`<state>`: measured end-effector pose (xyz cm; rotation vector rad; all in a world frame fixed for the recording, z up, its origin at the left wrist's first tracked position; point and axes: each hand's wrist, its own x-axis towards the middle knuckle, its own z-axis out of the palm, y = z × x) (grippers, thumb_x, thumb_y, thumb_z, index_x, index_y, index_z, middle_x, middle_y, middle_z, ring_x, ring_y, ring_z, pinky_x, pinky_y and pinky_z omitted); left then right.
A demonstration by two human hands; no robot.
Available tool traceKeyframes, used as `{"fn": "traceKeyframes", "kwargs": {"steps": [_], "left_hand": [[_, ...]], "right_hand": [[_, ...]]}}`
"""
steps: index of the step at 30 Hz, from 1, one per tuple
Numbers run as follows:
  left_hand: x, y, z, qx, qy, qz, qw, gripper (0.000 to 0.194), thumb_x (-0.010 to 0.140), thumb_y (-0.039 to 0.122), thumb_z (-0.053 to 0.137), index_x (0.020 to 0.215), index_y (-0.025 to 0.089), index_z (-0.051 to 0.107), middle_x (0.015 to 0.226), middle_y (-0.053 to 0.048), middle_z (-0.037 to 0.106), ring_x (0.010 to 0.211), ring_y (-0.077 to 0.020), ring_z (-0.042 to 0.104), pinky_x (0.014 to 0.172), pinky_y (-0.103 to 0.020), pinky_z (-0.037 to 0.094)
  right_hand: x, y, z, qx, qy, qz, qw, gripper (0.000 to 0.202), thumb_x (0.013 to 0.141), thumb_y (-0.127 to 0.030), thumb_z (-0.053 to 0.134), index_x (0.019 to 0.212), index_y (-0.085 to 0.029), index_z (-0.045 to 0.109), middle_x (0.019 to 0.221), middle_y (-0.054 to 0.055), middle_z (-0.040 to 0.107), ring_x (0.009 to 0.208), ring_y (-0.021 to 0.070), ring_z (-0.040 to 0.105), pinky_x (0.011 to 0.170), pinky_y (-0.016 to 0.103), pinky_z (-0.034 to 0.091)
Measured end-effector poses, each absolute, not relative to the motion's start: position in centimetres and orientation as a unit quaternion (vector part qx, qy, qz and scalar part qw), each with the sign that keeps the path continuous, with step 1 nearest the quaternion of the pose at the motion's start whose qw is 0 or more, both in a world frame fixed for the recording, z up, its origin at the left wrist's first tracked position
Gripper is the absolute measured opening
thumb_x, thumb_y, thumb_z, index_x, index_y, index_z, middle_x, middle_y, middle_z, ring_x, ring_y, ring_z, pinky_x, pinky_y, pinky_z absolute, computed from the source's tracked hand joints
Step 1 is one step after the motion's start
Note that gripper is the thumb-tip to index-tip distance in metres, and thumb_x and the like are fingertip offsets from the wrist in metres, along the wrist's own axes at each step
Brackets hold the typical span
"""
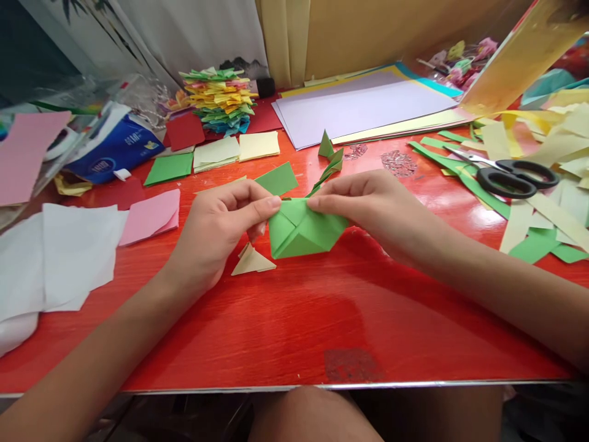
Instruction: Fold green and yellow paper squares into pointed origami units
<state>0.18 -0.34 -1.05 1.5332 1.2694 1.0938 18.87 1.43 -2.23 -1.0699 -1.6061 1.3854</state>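
A green folded paper (306,232) is stretched between both hands, just above the red table. Its top left corner is pinched between the thumb and fingers of my left hand (230,212). My right hand (368,199) grips the upper right edge the same way. Creases and overlapping flaps show on the side facing me. Under my left hand lies a small cream folded triangle (253,261). Beyond the fingers are a flat green paper rectangle (278,178) and small green folded pieces (332,162), partly hidden by my right hand.
Black-handled scissors (513,177) lie on the right beside paper scraps (543,227). Large lilac sheets (363,107) and a stack of coloured folded pieces (219,101) stand at the back. On the left are pink squares (151,216), white sheets (80,252) and a blue packet (113,147).
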Motion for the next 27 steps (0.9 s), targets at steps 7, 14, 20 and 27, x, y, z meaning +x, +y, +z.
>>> {"fn": "traceKeyframes", "kwargs": {"steps": [7,14,20,27], "left_hand": [[-0.25,-0.08,-1.32,0.543,0.503,0.470,0.481,0.009,0.072,0.024,0.062,0.075,0.017,0.057,0.062,0.001,0.062,0.051,-0.0076,0.054,0.047,-0.018,0.043],[0.42,-0.30,-1.47,0.616,0.512,0.415,0.431,0.012,0.068,0.025,0.066,0.074,0.017,0.060,0.075,0.000,0.062,0.067,-0.0108,0.058,0.060,-0.021,0.046],[0.25,-0.29,-1.54,0.611,0.499,0.428,0.441,0.010,0.066,0.021,0.067,0.071,0.018,0.059,0.071,0.001,0.058,0.066,-0.0102,0.056,0.062,-0.022,0.048],[0.30,-0.44,-1.89,0.595,0.506,0.463,0.419,0.015,0.068,0.017,0.065,0.081,0.019,0.059,0.072,0.002,0.060,0.071,-0.0098,0.058,0.065,-0.020,0.048]], "right_hand": [[18.73,1.75,-2.80,-0.333,-0.549,0.635,0.430,0.027,0.079,-0.041,0.052,0.083,-0.017,0.063,0.083,0.005,0.066,0.076,0.0174,0.063,0.070,0.032,0.053],[18.32,1.23,-2.51,-0.374,-0.592,0.629,0.336,0.012,0.074,-0.027,0.061,0.072,-0.017,0.067,0.065,0.002,0.067,0.060,0.0146,0.064,0.061,0.027,0.052],[18.60,1.51,-2.49,-0.369,-0.578,0.637,0.353,0.012,0.075,-0.030,0.060,0.072,-0.019,0.066,0.069,0.002,0.067,0.065,0.0143,0.063,0.061,0.026,0.051],[18.71,1.69,-2.89,-0.401,-0.593,0.594,0.367,0.014,0.076,-0.031,0.059,0.070,-0.021,0.065,0.069,0.001,0.064,0.064,0.0125,0.060,0.061,0.025,0.047]]}}
